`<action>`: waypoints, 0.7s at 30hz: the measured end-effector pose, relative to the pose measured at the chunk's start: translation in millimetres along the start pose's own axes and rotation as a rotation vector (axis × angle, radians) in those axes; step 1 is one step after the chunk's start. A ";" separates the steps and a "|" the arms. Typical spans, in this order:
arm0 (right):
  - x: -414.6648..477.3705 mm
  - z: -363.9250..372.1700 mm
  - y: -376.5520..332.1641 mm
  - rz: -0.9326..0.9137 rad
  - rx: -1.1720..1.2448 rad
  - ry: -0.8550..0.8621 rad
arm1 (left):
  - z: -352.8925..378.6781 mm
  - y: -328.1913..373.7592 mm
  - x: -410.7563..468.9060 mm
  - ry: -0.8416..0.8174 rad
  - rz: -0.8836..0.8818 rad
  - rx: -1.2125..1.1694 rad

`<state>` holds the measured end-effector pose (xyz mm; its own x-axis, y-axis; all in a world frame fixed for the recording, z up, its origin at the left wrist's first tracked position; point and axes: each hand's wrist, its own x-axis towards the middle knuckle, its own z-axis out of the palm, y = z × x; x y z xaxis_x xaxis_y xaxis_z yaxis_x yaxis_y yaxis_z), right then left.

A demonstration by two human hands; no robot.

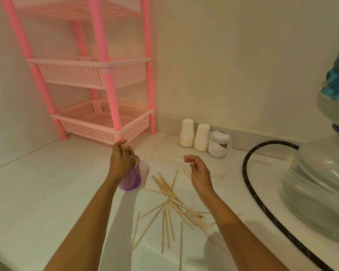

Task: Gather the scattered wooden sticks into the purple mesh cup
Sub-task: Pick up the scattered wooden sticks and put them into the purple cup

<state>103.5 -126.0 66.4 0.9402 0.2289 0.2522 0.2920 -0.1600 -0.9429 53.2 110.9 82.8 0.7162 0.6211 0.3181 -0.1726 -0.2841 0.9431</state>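
From the head view, your left hand (pixel 121 159) curled round a bundle (pixel 134 162) of sticks standing in the small purple mesh cup (pixel 132 180) on the white tabletop (pixel 47 182). Many flat pale wooden sticks (pixel 170 194) lay scattered just beside it, under your empty, loosely curled right hand (pixel 199 171); much gathering was left, I judged.

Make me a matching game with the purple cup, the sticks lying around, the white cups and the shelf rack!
Things:
1. purple mesh cup
2. loose wooden sticks
3. white paper cups
4. shelf rack

Clues:
A. pink
B. upside down in two stacks by the wall
C. right below the left hand
D. scattered flat on the counter

Pairs: 1-C, 2-D, 3-B, 4-A
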 end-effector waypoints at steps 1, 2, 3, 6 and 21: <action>-0.7 -1.0 1.5 -0.003 -0.018 -0.001 | 1.3 1.0 -2.5 -0.024 -0.017 -0.041; -1.7 -2.2 2.8 -0.008 -0.038 -0.001 | 2.3 2.4 -4.7 -0.040 -0.026 -0.052; -2.9 -3.5 4.2 -0.013 -0.057 0.000 | 3.1 4.2 -6.3 -0.040 -0.028 -0.027; -7.8 -8.1 9.2 -0.025 -0.116 0.009 | 6.5 9.2 -11.8 0.023 0.051 0.075; -81.6 -16.9 46.2 -0.155 -0.926 -0.468 | 68.3 -31.4 -107.3 -0.250 -0.009 0.680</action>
<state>43.3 -168.3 5.9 0.7770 0.6266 0.0607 0.6093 -0.7242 -0.3229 28.0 3.2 12.5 0.8631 0.4630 0.2018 0.2351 -0.7219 0.6509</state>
